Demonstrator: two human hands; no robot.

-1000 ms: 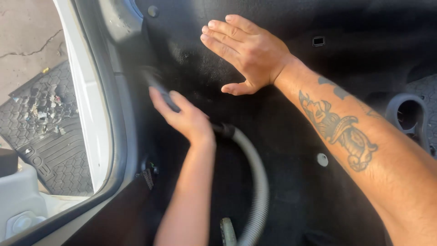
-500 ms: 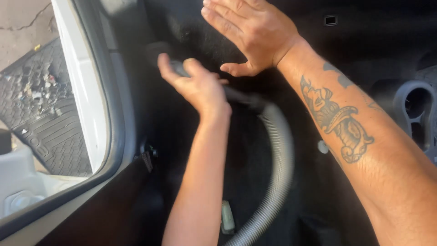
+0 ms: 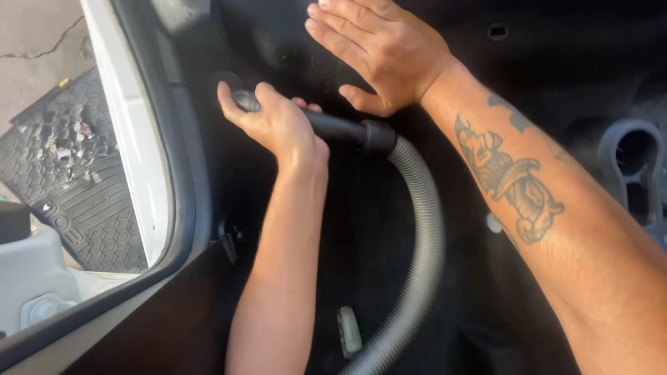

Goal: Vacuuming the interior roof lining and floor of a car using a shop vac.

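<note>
Head view: left hand point(image 3: 274, 125) has its fingers wrapped around the black vacuum nozzle point(image 3: 333, 128); right hand point(image 3: 382, 52) lies flat, fingers spread, on the dark carpet point(image 3: 570, 83).

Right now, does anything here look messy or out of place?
Yes. The black rubber floor mat lies outside the vehicle on the concrete, with bits of debris scattered in its grooves. Inside, the left hand grips the vacuum nozzle; the right hand lies flat on the dark carpet.
</note>
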